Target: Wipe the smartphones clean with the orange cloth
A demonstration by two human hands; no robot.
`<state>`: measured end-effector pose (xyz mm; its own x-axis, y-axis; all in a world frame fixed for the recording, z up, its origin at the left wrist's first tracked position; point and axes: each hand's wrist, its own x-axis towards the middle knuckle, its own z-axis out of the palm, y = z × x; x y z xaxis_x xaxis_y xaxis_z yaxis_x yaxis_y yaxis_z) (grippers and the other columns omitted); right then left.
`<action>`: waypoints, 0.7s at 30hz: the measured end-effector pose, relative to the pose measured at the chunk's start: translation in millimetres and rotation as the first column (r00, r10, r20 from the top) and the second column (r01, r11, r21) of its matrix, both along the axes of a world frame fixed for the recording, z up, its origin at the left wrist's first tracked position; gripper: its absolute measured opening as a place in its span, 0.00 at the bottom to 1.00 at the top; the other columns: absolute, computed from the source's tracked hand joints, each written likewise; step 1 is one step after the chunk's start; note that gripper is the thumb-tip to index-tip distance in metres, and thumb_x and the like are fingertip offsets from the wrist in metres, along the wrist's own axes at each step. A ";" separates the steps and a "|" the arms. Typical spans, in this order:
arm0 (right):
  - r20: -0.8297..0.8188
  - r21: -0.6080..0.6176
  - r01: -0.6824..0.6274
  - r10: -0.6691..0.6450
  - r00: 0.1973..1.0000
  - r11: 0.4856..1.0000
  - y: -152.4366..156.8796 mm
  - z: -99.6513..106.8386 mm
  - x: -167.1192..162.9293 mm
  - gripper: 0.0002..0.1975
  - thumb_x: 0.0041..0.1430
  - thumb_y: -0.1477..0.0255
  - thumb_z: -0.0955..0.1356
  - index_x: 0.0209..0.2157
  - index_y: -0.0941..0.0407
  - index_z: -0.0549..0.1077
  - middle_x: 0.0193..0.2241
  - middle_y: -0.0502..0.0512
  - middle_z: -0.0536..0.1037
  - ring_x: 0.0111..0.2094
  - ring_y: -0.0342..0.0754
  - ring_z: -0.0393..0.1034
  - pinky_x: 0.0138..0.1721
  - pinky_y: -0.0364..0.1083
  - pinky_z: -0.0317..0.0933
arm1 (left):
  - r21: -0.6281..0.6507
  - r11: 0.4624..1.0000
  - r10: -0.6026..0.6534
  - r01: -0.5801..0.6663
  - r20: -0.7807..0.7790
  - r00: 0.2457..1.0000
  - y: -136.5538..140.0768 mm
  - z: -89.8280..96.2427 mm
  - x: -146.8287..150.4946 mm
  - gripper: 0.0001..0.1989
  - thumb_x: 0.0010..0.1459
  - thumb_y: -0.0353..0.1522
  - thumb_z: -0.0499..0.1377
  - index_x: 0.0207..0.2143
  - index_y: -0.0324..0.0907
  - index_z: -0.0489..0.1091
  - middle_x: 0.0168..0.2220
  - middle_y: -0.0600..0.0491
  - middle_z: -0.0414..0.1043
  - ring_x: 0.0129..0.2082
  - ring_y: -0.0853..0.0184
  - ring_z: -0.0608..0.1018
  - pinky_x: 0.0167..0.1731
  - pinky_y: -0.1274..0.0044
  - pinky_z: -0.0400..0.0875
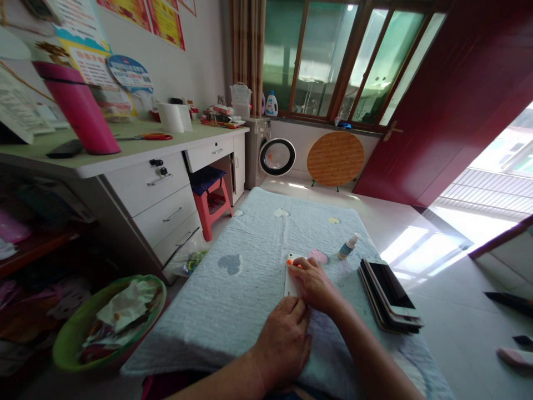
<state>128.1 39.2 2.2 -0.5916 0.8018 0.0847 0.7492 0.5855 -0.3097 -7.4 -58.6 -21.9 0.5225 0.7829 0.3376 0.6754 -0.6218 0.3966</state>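
A white smartphone (291, 287) lies face down on the light blue quilted cover (256, 239) of the table in front of me. My left hand (285, 333) is closed over its near end. Pressed to the phone's far part are the bent fingers of my right hand (314, 282), closed on a small orange thing (290, 261). Most of that orange thing is hidden, so its kind does not show. Beyond the right hand stands a small spray bottle (346, 248) with a white top. A stack of phones and tablets (389, 289) lies to the right.
On the left are a desk (145, 186) with drawers, a red stool (211, 203) and a green waste basket (69, 347). A washing machine (255, 150) with its door open and a round wooden tabletop (335, 158) stand by the far wall.
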 end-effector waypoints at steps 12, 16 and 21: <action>-0.248 -0.210 -0.188 0.134 0.959 0.959 -29.7 8.8 20.1 0.19 0.62 0.79 0.60 0.44 0.51 0.78 0.44 0.54 0.75 0.45 0.48 0.65 0.51 0.48 0.58 | -0.001 1.000 -0.029 0.029 0.064 0.998 0.5 -2.7 -0.7 0.17 0.56 0.26 0.55 0.49 0.37 0.70 0.50 0.45 0.70 0.55 0.55 0.68 0.59 0.62 0.62; -0.234 -0.167 -0.114 0.073 0.970 0.979 -15.8 -3.5 14.7 0.15 0.62 0.78 0.63 0.38 0.53 0.80 0.42 0.55 0.74 0.44 0.48 0.66 0.48 0.47 0.60 | 0.005 1.000 -0.022 0.021 0.042 0.999 -0.5 -2.3 -1.3 0.17 0.57 0.28 0.56 0.50 0.36 0.69 0.53 0.45 0.69 0.56 0.56 0.67 0.60 0.65 0.61; -0.158 -0.050 -0.045 0.036 0.987 0.998 12.3 -17.1 5.2 0.14 0.63 0.77 0.63 0.41 0.53 0.80 0.43 0.56 0.74 0.43 0.49 0.64 0.47 0.47 0.59 | 0.040 0.999 -0.001 0.001 0.003 1.000 -0.2 -4.1 -1.8 0.18 0.59 0.30 0.56 0.51 0.35 0.70 0.54 0.45 0.69 0.55 0.57 0.68 0.59 0.68 0.62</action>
